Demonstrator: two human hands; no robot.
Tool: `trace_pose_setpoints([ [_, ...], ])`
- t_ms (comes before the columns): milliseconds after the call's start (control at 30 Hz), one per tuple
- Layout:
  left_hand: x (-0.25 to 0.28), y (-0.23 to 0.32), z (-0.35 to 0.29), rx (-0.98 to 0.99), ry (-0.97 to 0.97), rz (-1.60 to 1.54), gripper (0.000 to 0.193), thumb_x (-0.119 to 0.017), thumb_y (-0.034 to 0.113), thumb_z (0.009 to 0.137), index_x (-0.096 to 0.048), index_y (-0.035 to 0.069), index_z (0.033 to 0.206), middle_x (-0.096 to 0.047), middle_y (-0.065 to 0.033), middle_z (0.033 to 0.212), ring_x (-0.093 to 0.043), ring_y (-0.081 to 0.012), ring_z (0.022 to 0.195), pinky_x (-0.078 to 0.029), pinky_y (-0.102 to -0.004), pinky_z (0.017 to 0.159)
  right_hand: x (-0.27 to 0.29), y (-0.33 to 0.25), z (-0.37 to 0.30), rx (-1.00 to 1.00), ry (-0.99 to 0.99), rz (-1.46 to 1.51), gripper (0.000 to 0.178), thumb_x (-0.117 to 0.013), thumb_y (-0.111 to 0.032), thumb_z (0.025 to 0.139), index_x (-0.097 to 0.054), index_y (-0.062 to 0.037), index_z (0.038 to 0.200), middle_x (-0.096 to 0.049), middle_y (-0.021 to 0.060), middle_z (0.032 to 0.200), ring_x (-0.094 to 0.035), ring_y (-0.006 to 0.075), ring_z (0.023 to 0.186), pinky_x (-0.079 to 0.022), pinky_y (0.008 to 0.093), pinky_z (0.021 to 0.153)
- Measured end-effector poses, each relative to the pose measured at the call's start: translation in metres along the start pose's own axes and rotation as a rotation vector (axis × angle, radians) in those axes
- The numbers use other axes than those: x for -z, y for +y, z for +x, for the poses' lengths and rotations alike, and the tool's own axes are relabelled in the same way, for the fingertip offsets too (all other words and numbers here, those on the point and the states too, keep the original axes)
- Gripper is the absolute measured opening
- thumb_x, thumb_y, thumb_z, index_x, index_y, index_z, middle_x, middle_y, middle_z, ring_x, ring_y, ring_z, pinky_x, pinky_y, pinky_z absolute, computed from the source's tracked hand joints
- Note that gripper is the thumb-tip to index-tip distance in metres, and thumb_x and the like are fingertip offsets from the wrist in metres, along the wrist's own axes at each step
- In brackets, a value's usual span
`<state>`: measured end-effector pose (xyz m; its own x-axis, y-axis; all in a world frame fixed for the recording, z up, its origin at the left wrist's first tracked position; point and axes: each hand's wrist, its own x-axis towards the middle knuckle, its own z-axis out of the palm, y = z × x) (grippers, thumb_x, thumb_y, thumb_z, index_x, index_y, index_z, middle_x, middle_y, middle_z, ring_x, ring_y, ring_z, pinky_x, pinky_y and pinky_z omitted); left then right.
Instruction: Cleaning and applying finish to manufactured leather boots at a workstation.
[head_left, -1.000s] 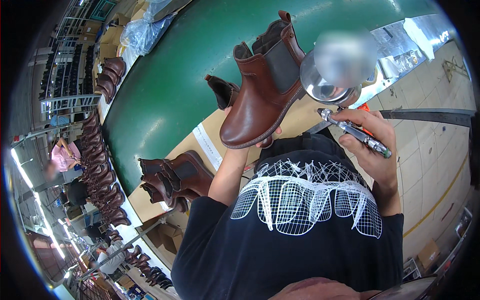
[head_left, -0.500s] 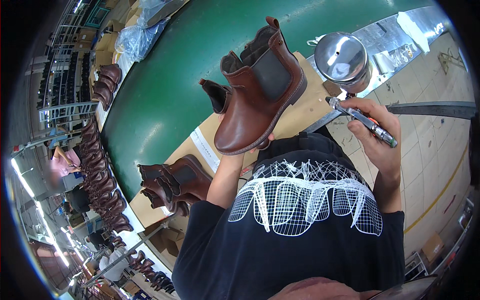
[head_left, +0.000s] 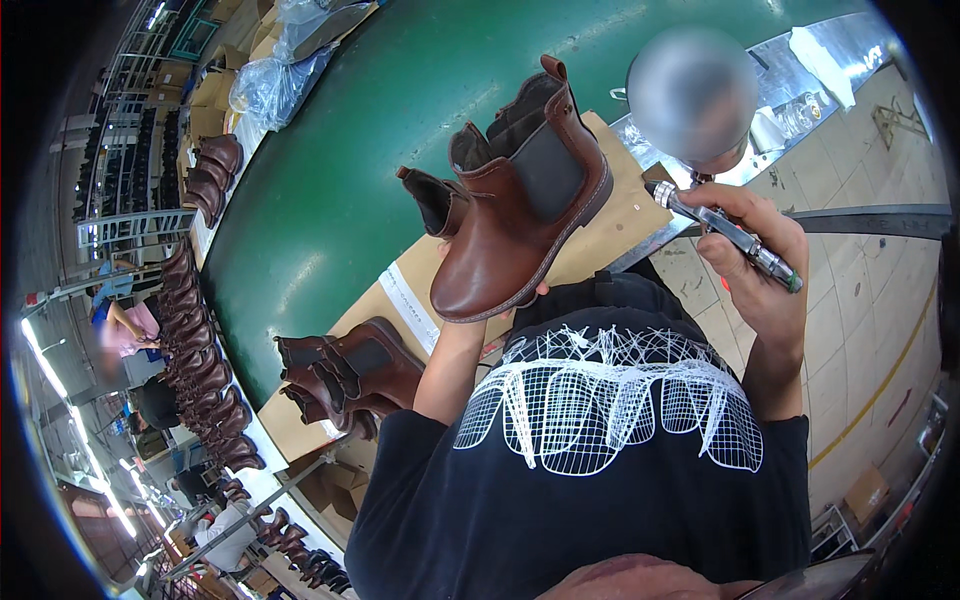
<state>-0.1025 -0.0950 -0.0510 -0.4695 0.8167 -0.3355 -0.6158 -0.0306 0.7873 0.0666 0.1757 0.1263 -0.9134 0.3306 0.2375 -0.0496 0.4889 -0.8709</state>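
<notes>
Gripping a brown leather Chelsea boot (head_left: 500, 235) from beneath, the left hand (head_left: 541, 290) holds it raised near the cardboard sheet (head_left: 622, 165), one fingertip showing by the sole (head_left: 597, 205), the rest mostly hidden. The right hand's (head_left: 762, 270) fingers curl around a spray gun (head_left: 728, 230). The boot seems light, stiff-soled, its smooth leather easily smudged; the sole suits holding.

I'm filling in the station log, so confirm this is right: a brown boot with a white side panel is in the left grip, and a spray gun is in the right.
Not quite: the side panel is dark grey, not white, as the head view shows. The brown boot is in the left grip, the spray gun in the right grip.
</notes>
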Motion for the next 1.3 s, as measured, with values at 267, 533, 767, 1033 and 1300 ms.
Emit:
trace_pose_setpoints([
  [267, 0.001, -0.016, 0.001, 0.013, -0.393, -0.776, 0.096, -0.039, 0.076, 0.084, -0.02, 0.014, 0.154, -0.04, -0.0341, 0.139, -0.062, -0.0583, 0.085, -0.061, -0.0493, 0.051, 0.001, -0.003, 0.007, -0.035, 0.021, 0.13, 0.033, -0.075, -0.027, 0.086, -0.07, -0.001, 0.105, -0.069, 0.0039, 0.089, -0.061, 0.0102, 0.073, -0.046, 0.0244, 0.067],
  [533, 0.018, -0.027, 0.0, 0.034, -0.443, -0.745, 0.095, -0.039, 0.076, 0.084, -0.017, 0.016, 0.155, -0.038, -0.0352, 0.14, -0.06, -0.0615, 0.088, -0.059, -0.0551, 0.048, -0.003, 0.041, 0.026, -0.087, 0.129, 0.163, 0.026, -0.07, -0.014, 0.09, -0.068, 0.0009, 0.111, -0.068, 0.0045, 0.097, -0.062, 0.0084, 0.083, -0.048, 0.0215, 0.075],
  [767, -0.026, -0.035, 0.021, 0.04, -0.457, -1.03, 0.092, -0.063, 0.052, 0.082, -0.019, 0.016, 0.154, -0.034, -0.0233, 0.15, -0.024, -0.0605, 0.135, -0.047, -0.0739, 0.086, -0.012, 0.201, 0.024, -0.192, 0.466, 0.292, 0.027, -0.068, -0.013, 0.093, -0.067, -0.0004, 0.117, -0.068, 0.0032, 0.101, -0.063, 0.0098, 0.094, -0.049, 0.0237, 0.084],
  [1033, 0.013, -0.129, 0.079, -0.028, 0.157, -0.756, 0.066, -0.065, 0.022, 0.077, -0.047, 0.002, 0.137, -0.055, -0.016, 0.137, -0.052, -0.034, 0.127, -0.039, -0.0539, 0.11, -0.023, 0.293, 0.0, -0.371, 0.748, 0.111, 0.034, -0.072, -0.021, 0.09, -0.067, -0.0026, 0.118, -0.07, 0.0054, 0.1, -0.061, 0.0092, 0.09, -0.049, 0.0246, 0.079],
  [1300, -0.006, -0.142, 0.089, 0.243, 0.193, -0.55, 0.039, -0.064, 0.008, 0.078, -0.06, 0.006, 0.117, -0.065, -0.0072, 0.118, -0.057, -0.0262, 0.115, -0.039, -0.0464, 0.106, -0.016, 0.292, 0.001, -0.377, 0.729, -0.163, 0.033, -0.072, -0.029, 0.086, -0.07, -0.012, 0.115, -0.071, 0.0131, 0.094, -0.063, 0.0273, 0.086, -0.048, 0.0349, 0.084],
])
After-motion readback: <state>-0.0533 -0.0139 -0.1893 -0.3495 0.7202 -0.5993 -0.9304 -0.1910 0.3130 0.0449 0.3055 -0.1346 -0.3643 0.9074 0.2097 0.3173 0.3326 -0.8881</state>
